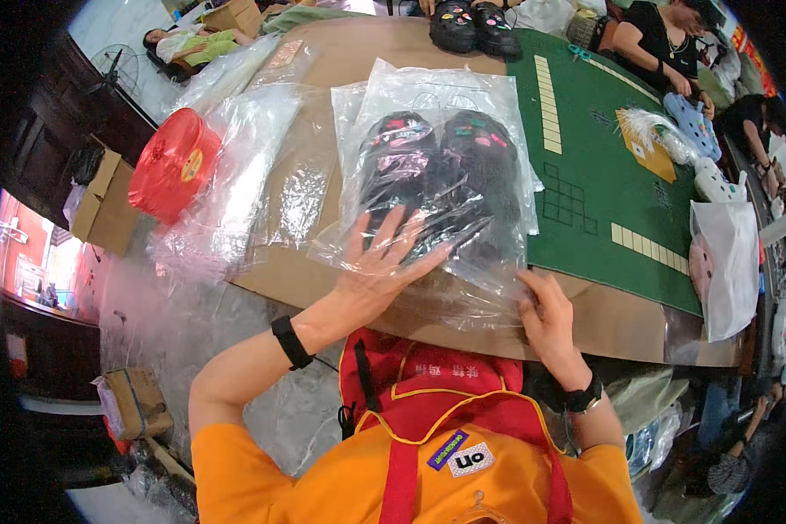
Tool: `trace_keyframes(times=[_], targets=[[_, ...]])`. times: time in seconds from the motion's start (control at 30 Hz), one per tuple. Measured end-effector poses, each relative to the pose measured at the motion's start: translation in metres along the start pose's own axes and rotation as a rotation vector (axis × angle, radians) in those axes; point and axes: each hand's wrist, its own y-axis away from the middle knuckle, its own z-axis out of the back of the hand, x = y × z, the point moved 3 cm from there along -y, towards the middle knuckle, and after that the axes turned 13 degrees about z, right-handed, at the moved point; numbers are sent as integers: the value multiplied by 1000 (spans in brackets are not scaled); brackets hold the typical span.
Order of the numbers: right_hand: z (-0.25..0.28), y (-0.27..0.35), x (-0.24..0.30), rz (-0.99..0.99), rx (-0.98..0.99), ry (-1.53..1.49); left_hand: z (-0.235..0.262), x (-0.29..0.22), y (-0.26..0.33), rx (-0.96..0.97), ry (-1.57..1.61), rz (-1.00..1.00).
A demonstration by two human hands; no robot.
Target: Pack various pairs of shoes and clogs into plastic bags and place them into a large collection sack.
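Note:
A pair of black clogs (485,179) with colourful charms lies side by side inside a clear plastic bag (476,275) on the table in front of me. My left hand (384,266) rests flat on the bag's near left part, fingers spread over the heel of the left clog. At the bag's near right corner is my right hand (546,319), its fingers curled and pinching the loose plastic edge. White sheets (445,83) show beneath the far end of the bag.
Clear plastic bags (253,166) are piled at the left, beside a red roll (175,166). A green mat (603,201) covers the table's right side. Blue clogs (694,127) and a white bag (729,271) lie there. Co-workers sit at the far right; more black clogs (473,28) stand beyond.

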Motion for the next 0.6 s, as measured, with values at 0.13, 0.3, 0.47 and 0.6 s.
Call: trace_keyframes(times=[0.13, 0.3, 0.47, 0.6], targets=[[2, 2, -1, 104, 56, 43, -11, 0, -9, -21, 32, 34], [21, 19, -21, -12, 67, 3, -1, 7, 2, 20, 213, -175], [35, 13, -29, 212, 178, 100, 16, 19, 47, -105, 325, -311], [26, -7, -46, 413, 238, 440, 31, 50, 28, -448, 364, 216]])
